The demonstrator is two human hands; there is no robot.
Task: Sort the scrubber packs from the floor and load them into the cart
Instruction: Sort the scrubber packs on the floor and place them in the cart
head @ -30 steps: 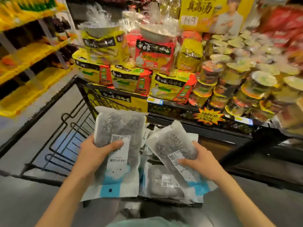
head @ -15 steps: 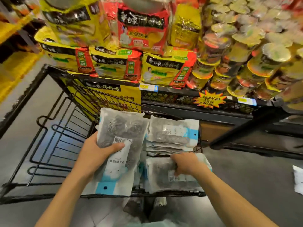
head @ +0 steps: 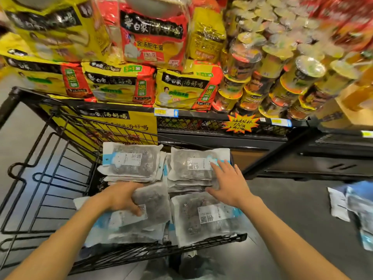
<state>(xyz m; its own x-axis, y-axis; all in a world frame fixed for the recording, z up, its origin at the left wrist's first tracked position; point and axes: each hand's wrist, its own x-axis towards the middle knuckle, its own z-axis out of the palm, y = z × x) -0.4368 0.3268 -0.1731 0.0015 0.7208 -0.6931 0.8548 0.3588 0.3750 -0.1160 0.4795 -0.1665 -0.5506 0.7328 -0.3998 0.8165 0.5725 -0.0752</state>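
Several clear scrubber packs with blue and white labels lie stacked in the black wire cart (head: 46,178). My left hand (head: 123,197) grips a scrubber pack (head: 155,203) on the near left stack. My right hand (head: 228,182) lies flat with straight fingers on the far right stack's top pack (head: 191,164). A near right pack (head: 203,217) rests flat below that hand, and a far left pack (head: 131,160) tops another stack. More packs (head: 355,207) lie on the floor at the right.
A display shelf (head: 201,118) of yellow and red noodle bags and cup noodles stands right behind the cart. The cart's left half shows bare wire over grey floor (head: 292,229).
My right hand has left its pack on the near right stack and moved up onto the far right stack. My left hand has lowered its pack onto the near left stack.
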